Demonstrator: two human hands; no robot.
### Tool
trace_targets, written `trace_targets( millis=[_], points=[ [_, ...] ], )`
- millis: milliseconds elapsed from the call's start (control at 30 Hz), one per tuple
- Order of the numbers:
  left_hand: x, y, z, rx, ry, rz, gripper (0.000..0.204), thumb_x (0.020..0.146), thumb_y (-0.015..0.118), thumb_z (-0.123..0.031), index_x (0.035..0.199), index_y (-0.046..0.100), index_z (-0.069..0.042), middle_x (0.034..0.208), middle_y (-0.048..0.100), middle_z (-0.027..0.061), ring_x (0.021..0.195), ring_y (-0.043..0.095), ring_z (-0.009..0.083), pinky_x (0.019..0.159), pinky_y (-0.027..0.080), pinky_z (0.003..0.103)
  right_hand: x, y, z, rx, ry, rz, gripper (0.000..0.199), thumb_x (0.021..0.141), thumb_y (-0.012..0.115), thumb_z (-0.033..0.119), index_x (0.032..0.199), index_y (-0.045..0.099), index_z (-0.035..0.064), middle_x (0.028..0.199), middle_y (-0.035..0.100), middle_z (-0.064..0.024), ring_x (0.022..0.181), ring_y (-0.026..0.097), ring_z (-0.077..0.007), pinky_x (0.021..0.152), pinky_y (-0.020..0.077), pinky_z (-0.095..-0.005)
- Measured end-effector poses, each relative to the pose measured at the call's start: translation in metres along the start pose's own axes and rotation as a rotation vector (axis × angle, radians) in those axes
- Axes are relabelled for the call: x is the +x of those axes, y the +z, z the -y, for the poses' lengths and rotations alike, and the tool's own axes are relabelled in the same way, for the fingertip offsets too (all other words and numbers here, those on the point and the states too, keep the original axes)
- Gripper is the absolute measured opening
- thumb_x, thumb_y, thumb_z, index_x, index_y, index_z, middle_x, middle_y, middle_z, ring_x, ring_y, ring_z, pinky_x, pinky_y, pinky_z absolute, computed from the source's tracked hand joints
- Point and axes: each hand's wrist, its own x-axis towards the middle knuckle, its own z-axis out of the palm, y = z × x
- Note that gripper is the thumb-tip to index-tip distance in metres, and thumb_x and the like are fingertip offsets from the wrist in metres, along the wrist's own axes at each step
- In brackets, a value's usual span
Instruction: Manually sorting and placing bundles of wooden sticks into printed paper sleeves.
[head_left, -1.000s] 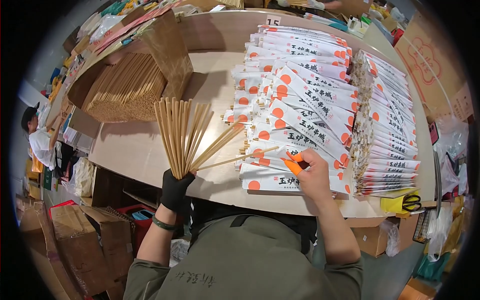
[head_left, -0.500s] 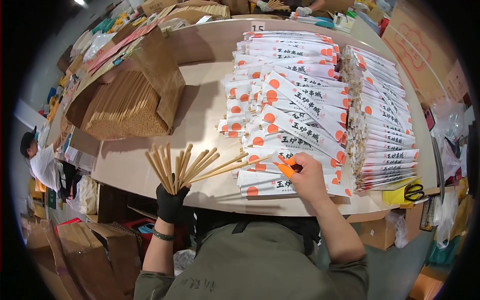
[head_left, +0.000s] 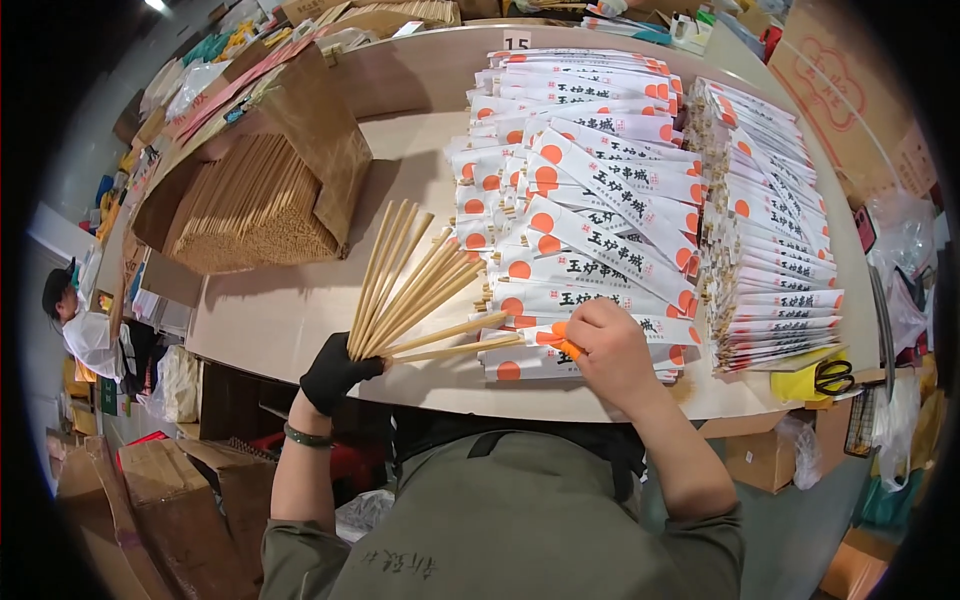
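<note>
A fanned bunch of wooden chopsticks [head_left: 405, 290] is gripped at its near end by my left hand [head_left: 340, 373], which wears a black glove. Over the near front of the table, my right hand [head_left: 612, 355], with orange covers on its fingertips, pinches a white paper sleeve [head_left: 531, 337]. The tips of the lowest chopsticks reach the sleeve's end; whether they are inside it I cannot make out. Beneath and beyond the right hand lies a heap of white paper chopstick sleeves with orange dots [head_left: 600, 240], with chopstick ends poking out of many.
An opened cardboard box [head_left: 335, 185] of bare chopsticks [head_left: 255, 220] stands at the table's left. Another stack of filled sleeves [head_left: 780, 240] lines the right side. Scissors with black handles [head_left: 833, 377] rest at the right edge by something yellow. A person [head_left: 90, 330] is at far left.
The chopsticks have swung from upright to leaning right and spread more toward the right hand. My right hand has lowered slightly, and the sleeve now meets the chopstick tips nearer the table's front.
</note>
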Motion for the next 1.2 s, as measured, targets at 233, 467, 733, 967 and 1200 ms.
trace_targets(
  millis=[233,467,733,967,1200],
  points=[
    [0.031,0.092,-0.023,-0.561,0.213,-0.013,0.039,0.092,0.063,-0.03,0.115,0.059,0.002,0.105,0.067,0.0113,0.099,0.064,0.0183,0.088,0.05,0.034,0.025,0.023,0.033,-0.14,-0.322,0.096,0.01,0.071,0.06,0.009,0.078,0.057,0.0033,0.084,0.056,-0.0085,0.08,0.056,-0.0247,0.07,0.0449,-0.0358],
    [0.052,0.102,-0.025,-0.179,0.211,-0.353,0.017,0.086,0.063,-0.01,0.101,0.065,-0.002,0.084,0.068,0.0052,0.073,0.064,0.0122,0.065,0.052,0.027,0.029,0.02,0.014,-0.269,-0.238,-0.082,0.021,0.072,0.061,0.01,0.092,0.061,0.0015,0.085,0.055,-0.0082,0.082,0.056,-0.0242,0.071,0.0449,-0.0355],
    [0.041,0.095,-0.005,-0.278,0.165,-0.516,0.013,0.085,0.064,-0.014,0.09,0.068,-0.002,0.076,0.067,0.0034,0.063,0.058,0.0085,0.059,0.046,0.023,-0.039,0.049,0.004,-0.148,-0.244,0.181,0.017,0.075,0.07,0.008,0.089,0.064,0.0006,0.081,0.058,-0.0079,0.072,0.057,-0.0233,0.059,0.0455,-0.0314],
    [0.021,0.074,0.008,-0.244,0.163,-0.448,0.009,0.082,0.063,-0.01,0.087,0.066,-0.004,0.075,0.063,-0.0006,0.064,0.053,0.0051,0.059,0.042,0.021,-0.029,0.048,0.004,0.059,0.02,0.015,0.016,0.075,0.075,0.008,0.083,0.063,0.0006,0.079,0.057,-0.0084,0.068,0.056,-0.0218,0.059,0.0449,-0.0301],
    [0.007,0.049,0.018,-0.095,0.199,-0.363,0.012,0.08,0.07,-0.009,0.088,0.068,-0.001,0.078,0.067,0.0025,0.074,0.062,0.0102,0.07,0.05,0.026,0.005,0.008,-0.003,0.627,0.69,-0.003,0.017,0.078,0.076,0.008,0.076,0.062,-0.0005,0.074,0.049,0.0019,0.066,0.044,-0.0065,0.059,0.0378,-0.0241]
  ],
)
